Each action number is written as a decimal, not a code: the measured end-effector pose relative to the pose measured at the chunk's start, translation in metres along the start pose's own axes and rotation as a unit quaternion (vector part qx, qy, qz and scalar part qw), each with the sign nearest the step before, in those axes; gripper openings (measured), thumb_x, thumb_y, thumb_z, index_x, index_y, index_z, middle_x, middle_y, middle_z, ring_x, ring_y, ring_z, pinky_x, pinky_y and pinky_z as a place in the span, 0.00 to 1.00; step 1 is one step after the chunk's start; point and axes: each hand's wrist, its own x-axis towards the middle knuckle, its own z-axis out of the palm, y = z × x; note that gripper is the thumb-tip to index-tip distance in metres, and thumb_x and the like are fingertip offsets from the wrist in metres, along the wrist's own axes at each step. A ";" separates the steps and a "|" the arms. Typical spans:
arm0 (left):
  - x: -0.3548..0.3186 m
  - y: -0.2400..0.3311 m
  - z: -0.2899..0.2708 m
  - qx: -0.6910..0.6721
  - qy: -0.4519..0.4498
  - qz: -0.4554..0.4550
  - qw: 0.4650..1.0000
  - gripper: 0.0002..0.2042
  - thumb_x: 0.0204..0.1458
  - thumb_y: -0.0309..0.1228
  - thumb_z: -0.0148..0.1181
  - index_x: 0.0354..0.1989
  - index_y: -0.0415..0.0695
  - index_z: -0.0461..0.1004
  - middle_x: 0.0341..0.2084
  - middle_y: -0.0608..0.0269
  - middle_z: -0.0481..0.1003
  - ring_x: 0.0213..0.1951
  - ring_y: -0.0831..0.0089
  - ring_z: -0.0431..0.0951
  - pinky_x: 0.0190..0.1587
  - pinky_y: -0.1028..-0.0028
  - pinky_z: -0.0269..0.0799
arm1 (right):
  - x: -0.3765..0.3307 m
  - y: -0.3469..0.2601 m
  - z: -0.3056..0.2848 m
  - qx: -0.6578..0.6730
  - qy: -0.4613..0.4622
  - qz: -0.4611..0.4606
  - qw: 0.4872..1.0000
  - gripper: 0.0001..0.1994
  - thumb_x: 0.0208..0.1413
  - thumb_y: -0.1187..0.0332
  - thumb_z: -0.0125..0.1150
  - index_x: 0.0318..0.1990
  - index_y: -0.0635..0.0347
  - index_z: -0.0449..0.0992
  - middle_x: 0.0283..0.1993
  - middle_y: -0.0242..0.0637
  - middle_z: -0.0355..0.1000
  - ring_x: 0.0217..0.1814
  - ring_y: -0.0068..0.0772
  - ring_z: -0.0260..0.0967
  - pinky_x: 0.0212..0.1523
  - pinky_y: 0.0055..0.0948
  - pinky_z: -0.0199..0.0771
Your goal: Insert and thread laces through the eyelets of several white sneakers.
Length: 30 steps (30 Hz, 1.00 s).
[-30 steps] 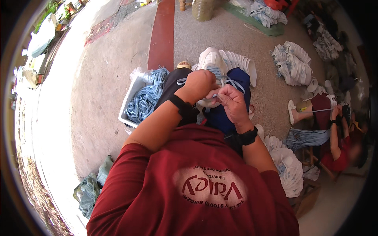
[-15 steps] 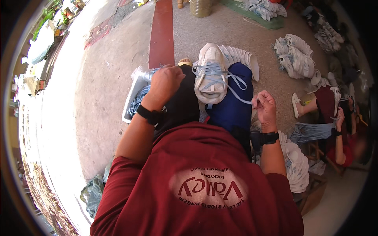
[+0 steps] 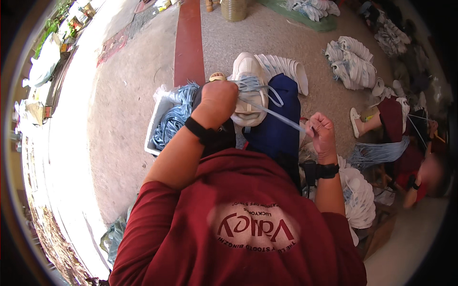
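A white sneaker (image 3: 250, 66) with light blue laces rests between my knees, toe pointing away from me. My left hand (image 3: 218, 101) is closed beside the sneaker's left side, where a shoelace runs into its fingers; the fingertips are mostly hidden. My right hand (image 3: 321, 132) is off to the right of the sneaker, thumb and finger pinched on the end of a light blue shoelace (image 3: 279, 117). That lace stretches taut and slanting from the sneaker's opening to my right hand. A loose loop of lace hangs on the sneaker's right side.
A white box (image 3: 151, 125) of bundled blue laces (image 3: 172, 123) stands left of my legs. White shoes (image 3: 284, 71) are stacked in a row behind the sneaker. More shoe piles lie right (image 3: 350, 62) and near my right elbow (image 3: 355, 198). A co-worker's leg (image 3: 374, 124) shows at right.
My left hand has moved right, up against the sneaker. The lace to my right hand has straightened, while that hand stays almost in place. The co-worker's hands at right have shifted.
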 end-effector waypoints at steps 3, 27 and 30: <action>-0.029 -0.059 0.001 0.026 0.024 -0.078 0.996 0.05 0.37 0.24 0.53 0.20 0.39 0.75 0.22 0.47 0.75 0.29 0.52 0.77 0.33 0.59 0.73 | 0.004 0.012 -0.047 0.047 0.069 -0.043 0.996 0.09 0.57 0.71 0.52 0.24 0.59 0.66 0.19 0.28 0.60 0.19 0.16 0.52 0.21 0.17 0.50; -0.098 -0.153 0.050 -0.215 0.093 -0.215 0.948 0.06 0.41 0.29 0.59 0.27 0.43 0.79 0.25 0.52 0.77 0.32 0.56 0.78 0.36 0.66 0.72 | 0.020 -0.025 -0.044 -0.716 0.063 -0.255 0.647 0.02 0.40 0.77 0.57 0.24 0.59 0.74 0.24 0.40 0.62 0.34 0.45 0.62 0.34 0.35 0.61; -0.098 -0.144 0.040 -0.171 0.068 -0.258 0.949 0.06 0.41 0.30 0.61 0.26 0.43 0.79 0.25 0.51 0.77 0.32 0.56 0.78 0.36 0.65 0.72 | 0.034 -0.047 -0.050 -0.734 0.071 -0.282 0.614 0.02 0.42 0.76 0.56 0.22 0.61 0.71 0.23 0.39 0.61 0.30 0.43 0.63 0.30 0.35 0.62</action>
